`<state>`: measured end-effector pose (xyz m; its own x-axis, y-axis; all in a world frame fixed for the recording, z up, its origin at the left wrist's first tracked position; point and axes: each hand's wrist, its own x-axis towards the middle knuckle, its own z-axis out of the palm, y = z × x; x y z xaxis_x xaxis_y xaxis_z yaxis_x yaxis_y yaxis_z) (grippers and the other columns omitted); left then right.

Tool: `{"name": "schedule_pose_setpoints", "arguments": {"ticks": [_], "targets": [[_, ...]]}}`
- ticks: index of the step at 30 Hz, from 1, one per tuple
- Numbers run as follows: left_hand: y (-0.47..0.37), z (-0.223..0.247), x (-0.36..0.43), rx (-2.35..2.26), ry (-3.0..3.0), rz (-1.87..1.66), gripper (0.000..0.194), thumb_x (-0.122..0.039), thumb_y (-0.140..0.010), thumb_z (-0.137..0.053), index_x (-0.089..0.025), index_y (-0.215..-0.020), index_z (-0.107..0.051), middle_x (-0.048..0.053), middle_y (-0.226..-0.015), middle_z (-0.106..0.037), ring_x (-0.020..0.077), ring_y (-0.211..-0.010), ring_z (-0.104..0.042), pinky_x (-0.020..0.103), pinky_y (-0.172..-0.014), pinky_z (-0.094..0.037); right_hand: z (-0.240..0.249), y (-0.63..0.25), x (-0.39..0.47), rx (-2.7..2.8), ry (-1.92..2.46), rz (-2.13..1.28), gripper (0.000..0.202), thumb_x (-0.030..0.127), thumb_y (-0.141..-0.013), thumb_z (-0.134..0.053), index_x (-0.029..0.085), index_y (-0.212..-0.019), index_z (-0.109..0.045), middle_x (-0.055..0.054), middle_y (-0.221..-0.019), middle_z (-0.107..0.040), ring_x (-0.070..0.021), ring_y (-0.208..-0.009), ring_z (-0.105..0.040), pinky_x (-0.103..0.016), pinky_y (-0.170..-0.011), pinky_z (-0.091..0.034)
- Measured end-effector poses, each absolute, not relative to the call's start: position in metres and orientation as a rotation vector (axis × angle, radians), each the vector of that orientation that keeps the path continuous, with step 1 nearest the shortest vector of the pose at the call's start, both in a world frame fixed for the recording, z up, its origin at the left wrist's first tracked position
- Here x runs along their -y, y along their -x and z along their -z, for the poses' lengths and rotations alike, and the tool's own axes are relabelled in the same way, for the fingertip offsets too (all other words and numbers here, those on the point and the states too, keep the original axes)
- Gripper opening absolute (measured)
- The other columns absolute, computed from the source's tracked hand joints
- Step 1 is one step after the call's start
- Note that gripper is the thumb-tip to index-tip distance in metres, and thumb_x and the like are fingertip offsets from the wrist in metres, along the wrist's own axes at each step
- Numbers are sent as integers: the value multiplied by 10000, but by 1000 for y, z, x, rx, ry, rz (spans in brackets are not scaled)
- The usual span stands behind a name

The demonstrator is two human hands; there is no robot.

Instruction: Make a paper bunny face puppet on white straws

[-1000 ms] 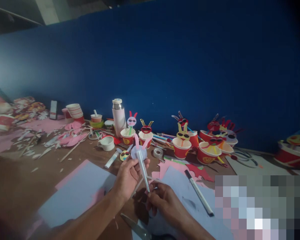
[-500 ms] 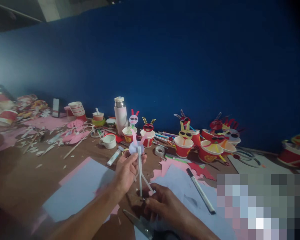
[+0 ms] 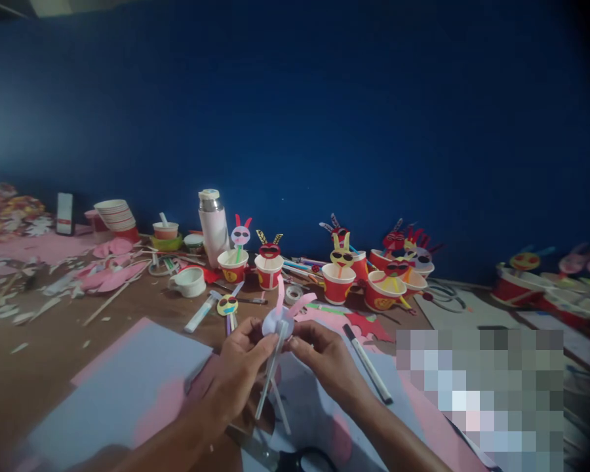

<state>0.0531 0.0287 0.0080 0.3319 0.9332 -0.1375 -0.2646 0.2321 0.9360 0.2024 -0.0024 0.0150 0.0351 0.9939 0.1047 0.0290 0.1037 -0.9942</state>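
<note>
Between my hands is a pale round paper head (image 3: 271, 322) with two pink ears, its back facing me. Pale strips (image 3: 269, 380) hang down from it, crossing below the fingers. My left hand (image 3: 246, 351) pinches the head's lower left edge where the strips join. From the right, my right hand (image 3: 319, 351) closes its thumb and fingers on the head's lower right edge. Scissors with black handles (image 3: 299, 459) lie below the hands, over paper sheets. A small yellow paper face (image 3: 227, 305) rests on the table beyond my left hand.
Red cups (image 3: 338, 283) holding paper characters stand along the back, near a pink flask (image 3: 214, 229). A marker (image 3: 368, 364) lies right of my hands. Pale paper sheets (image 3: 128, 387) and paper scraps (image 3: 113, 272) cover parts of the left side. A tape roll (image 3: 293, 295) sits ahead.
My right hand has moved up from the strips' lower ends to the head's edge. The paper head is lower and its strips slant. The view has turned right.
</note>
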Motion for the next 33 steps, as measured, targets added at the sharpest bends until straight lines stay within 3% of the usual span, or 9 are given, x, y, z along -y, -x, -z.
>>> {"name": "schedule_pose_setpoints", "arguments": {"ticks": [10,21,33], "targets": [[-54,-13,-22,-790,-1018,-848,282,-337,-669,-699,-171,-846,-555,-9,-654,-601,95,-485,-544,193,-461,-427,-19,-203,4,1199,1202,-1102,193,351,-722,-634,166,-692,-590,4,-637,-596,-141,-617,-552,-254,-606,-424],[-52,-17,-28,-869,-965,-819,262,-365,-674,-686,-164,-794,-567,-46,-499,-511,76,-381,-470,179,-385,-379,-17,-207,4,1230,1218,-1171,180,336,-727,-623,168,-739,-560,20,-680,-554,-114,-614,-488,-231,-577,-374],[-50,-8,-31,-755,-900,-735,194,-329,-741,-643,-174,-818,-556,-13,-594,-563,84,-461,-519,191,-446,-397,-18,-207,4,1169,1170,-1282,180,306,-710,-640,164,-799,-575,26,-687,-575,-104,-609,-502,-226,-578,-385]]}}
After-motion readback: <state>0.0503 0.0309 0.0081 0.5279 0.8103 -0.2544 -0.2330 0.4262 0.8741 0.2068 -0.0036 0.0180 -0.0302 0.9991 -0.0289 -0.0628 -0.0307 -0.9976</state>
